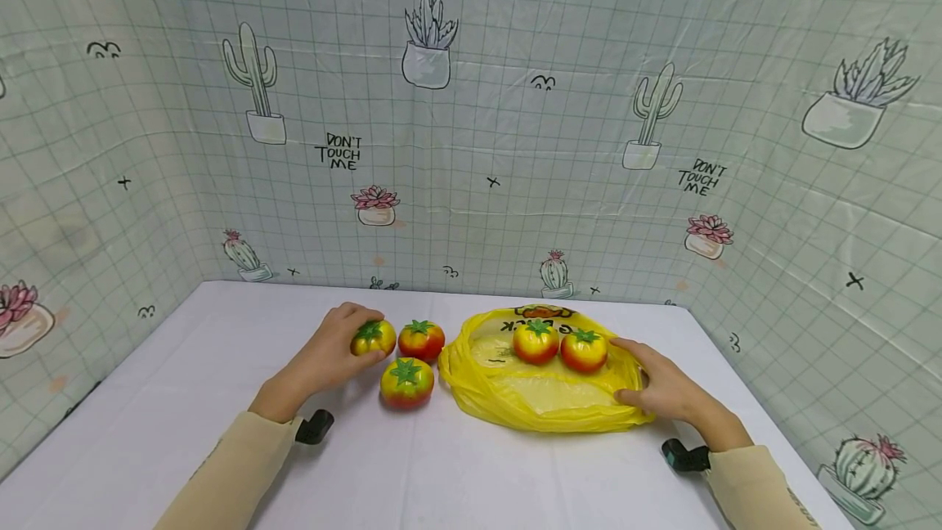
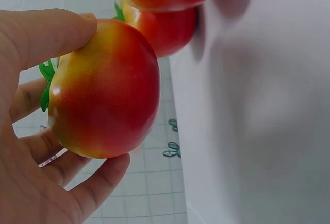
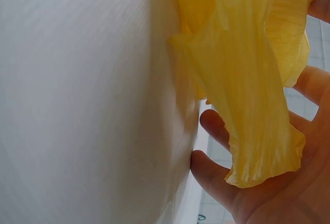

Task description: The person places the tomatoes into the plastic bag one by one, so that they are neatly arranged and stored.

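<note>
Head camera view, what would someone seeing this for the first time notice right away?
A bright yellow plastic bag lies open on the white table, right of centre, with two red-and-yellow toy tomatoes on it. The right hand grips the bag's right edge. To the left, the left hand holds a third tomato, with two more beside it on the table.

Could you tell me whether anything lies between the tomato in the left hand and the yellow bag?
Yes. The left hand grips a tomato, and two loose tomatoes, the far one and the near one, sit on the table between it and the yellow bag.
</note>
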### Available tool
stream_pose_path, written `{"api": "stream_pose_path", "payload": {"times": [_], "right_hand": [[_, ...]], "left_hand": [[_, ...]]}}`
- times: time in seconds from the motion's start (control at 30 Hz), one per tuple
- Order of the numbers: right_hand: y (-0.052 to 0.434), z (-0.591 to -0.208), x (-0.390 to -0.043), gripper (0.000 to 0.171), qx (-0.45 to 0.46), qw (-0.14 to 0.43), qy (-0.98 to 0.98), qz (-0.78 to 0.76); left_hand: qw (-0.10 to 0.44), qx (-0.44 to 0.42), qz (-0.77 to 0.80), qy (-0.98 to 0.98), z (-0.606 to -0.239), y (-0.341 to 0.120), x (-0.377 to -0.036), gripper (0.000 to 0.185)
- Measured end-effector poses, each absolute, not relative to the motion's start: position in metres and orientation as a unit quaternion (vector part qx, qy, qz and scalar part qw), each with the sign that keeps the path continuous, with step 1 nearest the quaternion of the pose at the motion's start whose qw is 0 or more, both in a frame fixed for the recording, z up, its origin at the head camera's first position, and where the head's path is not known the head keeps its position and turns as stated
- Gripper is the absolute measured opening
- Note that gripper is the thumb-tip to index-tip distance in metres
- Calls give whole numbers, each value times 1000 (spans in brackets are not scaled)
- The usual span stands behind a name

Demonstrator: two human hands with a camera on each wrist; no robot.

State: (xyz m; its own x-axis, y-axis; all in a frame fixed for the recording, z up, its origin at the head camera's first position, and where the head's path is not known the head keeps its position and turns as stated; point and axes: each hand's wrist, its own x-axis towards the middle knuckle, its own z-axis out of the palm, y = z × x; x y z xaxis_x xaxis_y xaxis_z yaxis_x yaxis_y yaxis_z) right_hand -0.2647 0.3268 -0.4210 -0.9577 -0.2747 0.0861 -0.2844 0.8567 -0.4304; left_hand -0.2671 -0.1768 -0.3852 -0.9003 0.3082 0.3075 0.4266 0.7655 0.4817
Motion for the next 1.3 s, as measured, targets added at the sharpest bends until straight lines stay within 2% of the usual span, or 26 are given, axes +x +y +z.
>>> {"api": "stream_pose_path", "payload": {"times": [1.3], "right_hand": [[329, -424, -267, 80, 149, 7, -962, 228]], "left_hand": [[143, -264, -268, -915, -368, -156, -252, 44]]}}
